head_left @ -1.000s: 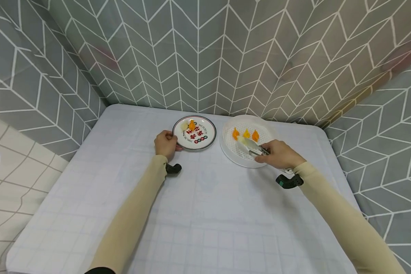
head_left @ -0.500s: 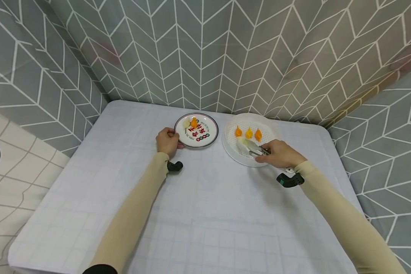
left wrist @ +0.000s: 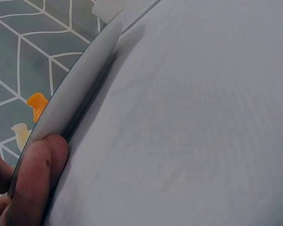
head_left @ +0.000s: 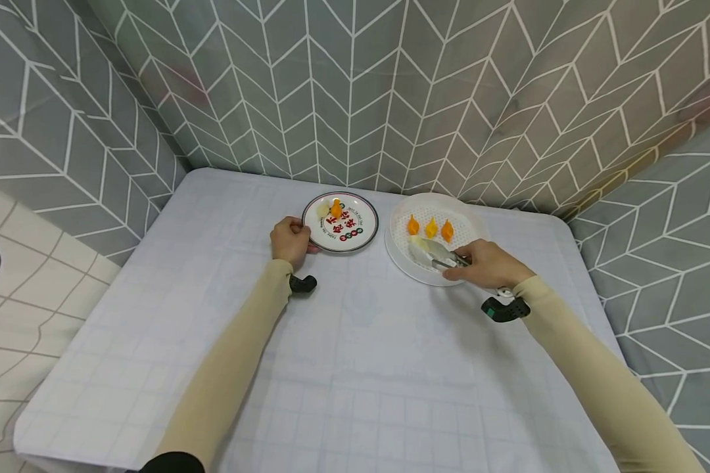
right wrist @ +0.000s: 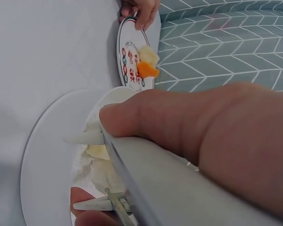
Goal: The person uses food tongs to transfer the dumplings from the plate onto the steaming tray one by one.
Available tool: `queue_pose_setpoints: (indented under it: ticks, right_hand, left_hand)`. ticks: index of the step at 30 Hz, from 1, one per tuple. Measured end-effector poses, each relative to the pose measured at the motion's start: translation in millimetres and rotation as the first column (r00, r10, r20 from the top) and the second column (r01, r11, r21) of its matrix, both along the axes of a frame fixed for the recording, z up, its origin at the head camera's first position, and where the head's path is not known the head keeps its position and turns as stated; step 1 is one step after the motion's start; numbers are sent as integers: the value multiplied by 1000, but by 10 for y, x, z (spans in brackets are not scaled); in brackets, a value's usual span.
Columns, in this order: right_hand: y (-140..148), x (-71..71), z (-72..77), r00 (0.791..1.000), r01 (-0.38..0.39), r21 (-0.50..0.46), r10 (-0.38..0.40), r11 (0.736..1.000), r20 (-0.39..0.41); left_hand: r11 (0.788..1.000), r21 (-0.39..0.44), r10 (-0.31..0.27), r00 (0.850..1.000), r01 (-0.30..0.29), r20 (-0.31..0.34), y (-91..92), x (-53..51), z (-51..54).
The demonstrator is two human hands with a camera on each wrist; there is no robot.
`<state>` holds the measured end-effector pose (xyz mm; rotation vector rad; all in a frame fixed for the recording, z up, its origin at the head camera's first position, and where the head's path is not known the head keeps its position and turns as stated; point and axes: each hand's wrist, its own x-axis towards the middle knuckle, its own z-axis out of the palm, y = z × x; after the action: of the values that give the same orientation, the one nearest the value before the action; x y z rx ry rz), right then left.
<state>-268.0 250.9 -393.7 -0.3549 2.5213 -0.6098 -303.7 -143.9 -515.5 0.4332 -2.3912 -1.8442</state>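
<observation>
My left hand [head_left: 290,242] pinches the near-left rim of a white plate [head_left: 361,226] with red lettering. Its fingers [left wrist: 35,174] show against the plate's underside in the left wrist view. An orange dumpling-shaped piece [head_left: 336,209] and a pale one [head_left: 322,210] lie on that plate. On the right, my right hand [head_left: 490,265] holds metal tongs [head_left: 444,253] over a round white steamer tray [head_left: 395,259]. The tongs' ends are at a pale, whitish piece [head_left: 417,242]; whether they clasp it, I cannot tell. In the right wrist view, pale pieces [right wrist: 104,175] show beneath the tongs.
Orange pieces [head_left: 413,225] and a yellow piece [head_left: 430,228] stand in a row on the tray's perforated liner. A white cloth covers the table [head_left: 355,368]. Grey patterned curtain [head_left: 331,98] hangs right behind the plate and tray.
The head view has shifted slightly. Relative to plate and tray, both hands and the tongs stay almost where they were.
</observation>
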Motion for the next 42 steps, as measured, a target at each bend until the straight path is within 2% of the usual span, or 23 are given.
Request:
queue_pose_setpoints:
  ticks: [11, 18, 22, 25, 30, 33, 38, 42]
  right_hand:
    - [0, 44, 102, 1000, 9, 28, -8, 1000, -27]
    - [72, 88, 302, 995, 20, 10, -19, 1000, -103]
    - [56, 65, 409, 987, 63, -26, -66, 998, -144]
    - [-32, 22, 428, 976, 112, -63, -122, 992, -180]
    - [-314, -109, 319, 947, 170, -146, -202, 975, -251]
    - [-528, -194, 209, 938, 174, -188, -221, 967, -266]
    - [-908, -292, 28, 943, 155, -225, -212, 962, -257]
    - [-1206, -325, -82, 952, 151, -216, -201, 965, -230]
  left_hand:
    - [1000, 4, 2, 1000, -2, -4, -3, -30, 42]
    - [1000, -13, 3, 1000, -3, 2, 19, -62, 37]
    - [1000, -9, -10, 1000, 10, -6, 23, -59, 40]
    - [1000, -7, -13, 1000, 13, -6, 22, -53, 44]
    - [1000, -11, -7, 1000, 7, 6, 15, -39, 47]
    - [1000, -6, -1, 1000, 1, 15, 15, -17, 34]
    - [1000, 7, 6, 1000, -6, 19, 9, 17, 20]
    - [1000, 11, -8, 999, 7, 35, -11, 17, 33]
